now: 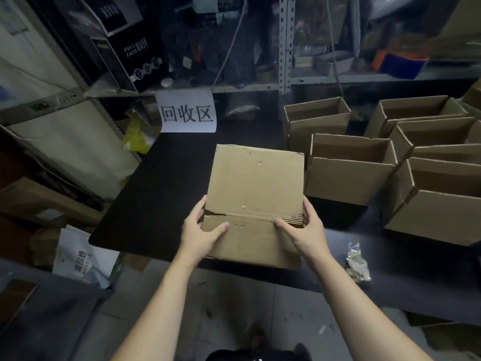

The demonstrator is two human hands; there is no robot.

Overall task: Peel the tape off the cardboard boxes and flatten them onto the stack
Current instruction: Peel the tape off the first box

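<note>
Both my hands grip the flattened box [256, 188] at its near end, one to each side. My left hand [199, 229] has its thumb laid across the top of the lower flap and its fingers curled round the left edge; my right hand [305, 229] mirrors it on the right edge, thumb on top, fingers wrapped behind. I judge that a hold on both sides keeps the sheet level and stops the flaps springing open along the crease between my thumbs.

The box sits at the centre of the frame, over the right part of the black mat [156, 194]; whether its far end rests on the mat or hangs just above it, I cannot tell in this dim light. The mat lies below a paper sign [187, 112] in the upper middle of the frame, so I judge it the place meant for the stack.

On the right of the frame stand the open boxes [351, 168], upright and crowded together, kept off the mat as work yet to do; at lower right a crumpled shiny wad [358, 261] lies on the dark table [390, 256], set aside where it cannot stick to the card. No tape shows on the sheet I hold, so I judge the peeling done for this one and the laying down in hand.
</note>
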